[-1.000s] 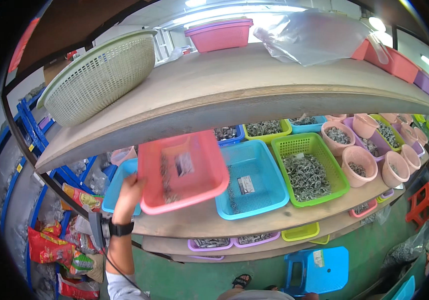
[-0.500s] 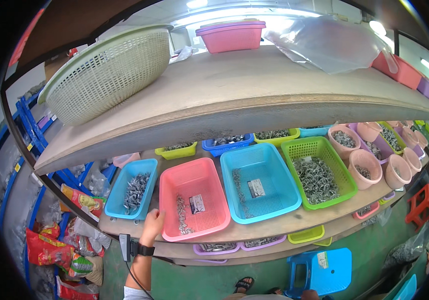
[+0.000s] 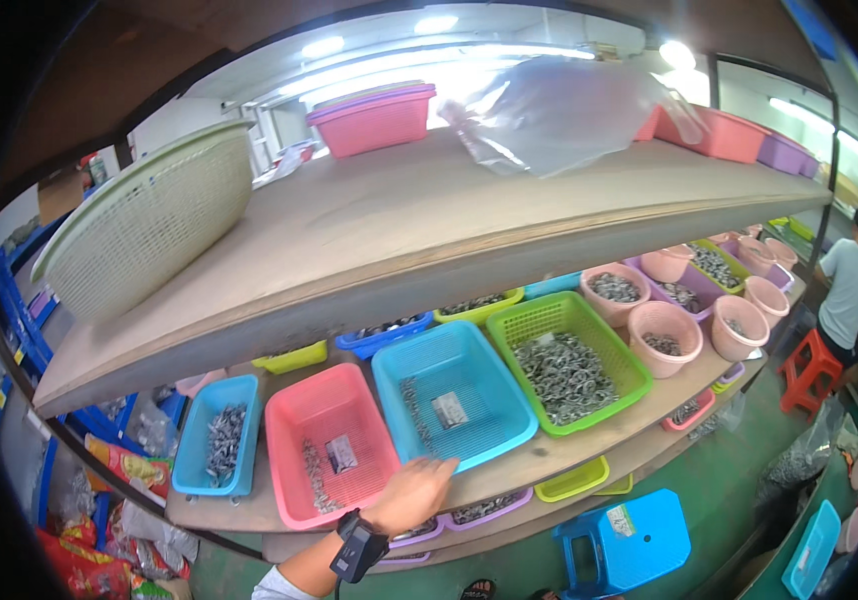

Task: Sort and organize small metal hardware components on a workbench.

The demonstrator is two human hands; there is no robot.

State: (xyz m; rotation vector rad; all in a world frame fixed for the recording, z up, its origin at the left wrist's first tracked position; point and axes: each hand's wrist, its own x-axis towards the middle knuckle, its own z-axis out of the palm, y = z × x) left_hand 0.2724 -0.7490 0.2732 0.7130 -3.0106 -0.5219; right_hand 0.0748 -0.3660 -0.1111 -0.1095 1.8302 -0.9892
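Observation:
My left hand [image 3: 414, 497], with a black device [image 3: 360, 546] strapped on the wrist, is at the front left corner of a large blue basket [image 3: 501, 440]. Its fingers are bent and close together; anything between them is hidden. Inside this basket lie a line of small metal parts [image 3: 415, 414] and a white label [image 3: 450, 410]. To its left, a pink basket [image 3: 287, 440] also holds small metal parts [image 3: 316, 475] and a label [image 3: 341, 454]. My right hand is out of view.
A smaller blue basket [image 3: 185, 455] and a green basket [image 3: 629, 392] hold metal parts. Pink buckets [image 3: 665, 350] stand farther right. Overhead, a shelf [image 3: 369, 220] carries a pale basket [image 3: 149, 225]. A blue stool [image 3: 639, 545] stands below; a person [image 3: 846, 285] is far right.
My left hand has moved right, from the pink basket's left edge to the large blue basket's front corner. The view has turned right, bringing a person into sight.

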